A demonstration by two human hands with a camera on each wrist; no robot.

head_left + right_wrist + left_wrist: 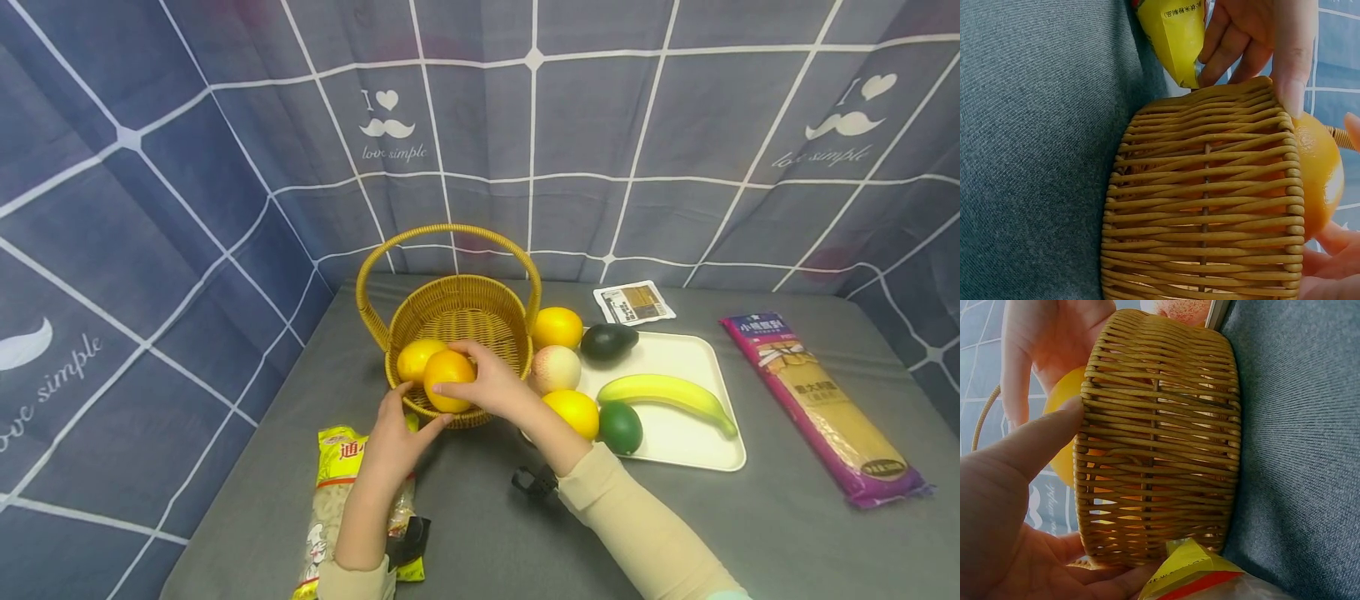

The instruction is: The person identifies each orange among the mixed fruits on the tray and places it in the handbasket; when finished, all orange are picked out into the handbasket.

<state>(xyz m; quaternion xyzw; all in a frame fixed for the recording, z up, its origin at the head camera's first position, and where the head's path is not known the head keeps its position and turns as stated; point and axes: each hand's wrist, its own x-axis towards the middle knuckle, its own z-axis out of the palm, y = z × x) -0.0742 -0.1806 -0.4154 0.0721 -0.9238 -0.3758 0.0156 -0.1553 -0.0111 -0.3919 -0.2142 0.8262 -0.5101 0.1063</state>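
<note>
In the head view, a round basket of glossy, tightly woven golden strands, with a tall arched handle, stands on grey cloth. At its near side, 1 smooth, round orange sits within the rim beneath the right hand, whose thumb and fingers curl around it; 1 yellow fruit lies beside it in the basket. The left hand spreads its thumb and fingers apart against the basket's near left edge, close to a shiny plastic bag. In the left wrist view, that thumb rests straight on the ridged rim, with the orange bulging above. In the right wrist view, the orange's dimpled, shiny peel rises past the rim between the 2 hands.
</note>
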